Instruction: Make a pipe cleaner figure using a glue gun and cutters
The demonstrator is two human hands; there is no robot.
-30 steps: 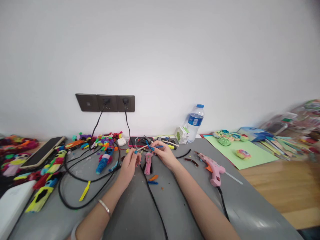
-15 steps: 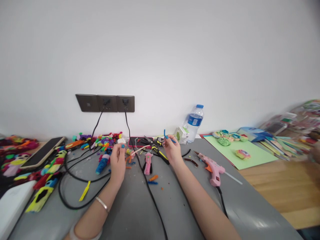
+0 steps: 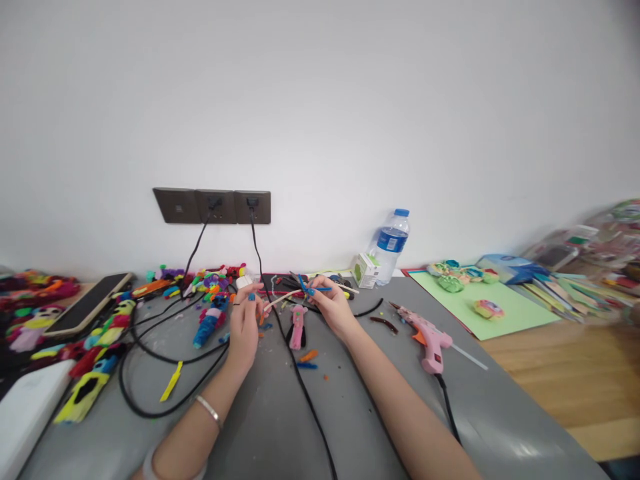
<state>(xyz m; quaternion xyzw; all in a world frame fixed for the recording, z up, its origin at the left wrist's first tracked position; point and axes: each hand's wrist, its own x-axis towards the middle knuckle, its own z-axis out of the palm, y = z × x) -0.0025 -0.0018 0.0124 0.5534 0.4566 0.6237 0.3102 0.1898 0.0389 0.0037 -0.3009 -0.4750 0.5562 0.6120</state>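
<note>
My left hand [image 3: 245,328] is closed, its fingertips pinching one end of a cream pipe cleaner [image 3: 281,298] that slants up to the right. Orange fuzz shows at its fingertips. My right hand [image 3: 331,311] pinches a bent piece of blue pipe cleaner [image 3: 302,284] close to the cream one; whether the two touch, I cannot tell. Just below, between the hands, a small pink pipe-cleaner figure [image 3: 297,327] with dark side parts lies on the grey table [image 3: 320,413]. Orange scraps [image 3: 309,356] and a blue scrap [image 3: 307,366] lie nearer me. Pliers behind my right hand are mostly hidden.
A pink glue gun [image 3: 429,341] lies at right, its cord running toward me. Black cables [image 3: 305,393] cross the table. Colourful pipe-cleaner figures [image 3: 87,393] and a phone [image 3: 90,303] are at left. A water bottle [image 3: 391,247] and small box [image 3: 366,270] stand by the wall.
My right hand has moved left with the blue piece, closer to my left hand, and now covers the yellow-and-black pliers. My left hand has shifted slightly right, its fingers rearranged around the cream pipe cleaner.
</note>
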